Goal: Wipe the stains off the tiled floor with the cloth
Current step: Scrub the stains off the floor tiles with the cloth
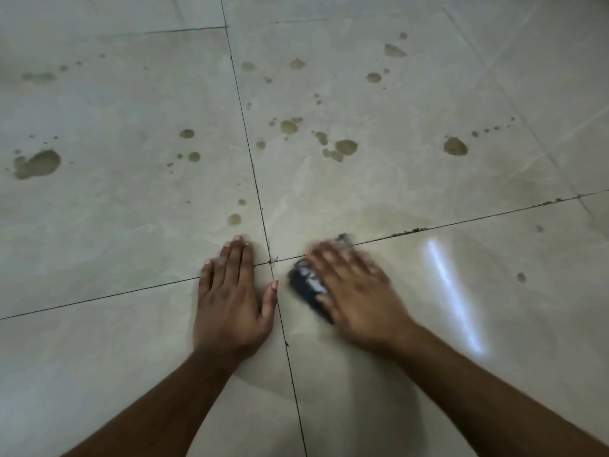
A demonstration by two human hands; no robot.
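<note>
**Cloth worked near the grout cross, most stains untouched**

The right hand (pixel 354 291) presses flat, fingers straight, on a dark cloth (pixel 308 286) just at 3 o'clock of the crossing grout lines (pixel 271 260); it is blurred, likely mid-wipe. The left hand (pixel 232 298) lies open, palm down on the tiled floor (pixel 115 225) at 9 o'clock of that cross, probably bracing the body's weight. Brown stains (pixel 346 147) spread from 10 to 2 o'clock, well apart from the cloth, with a large one (pixel 38 163) far toward 10. I judge most of the wiping remains.
</note>
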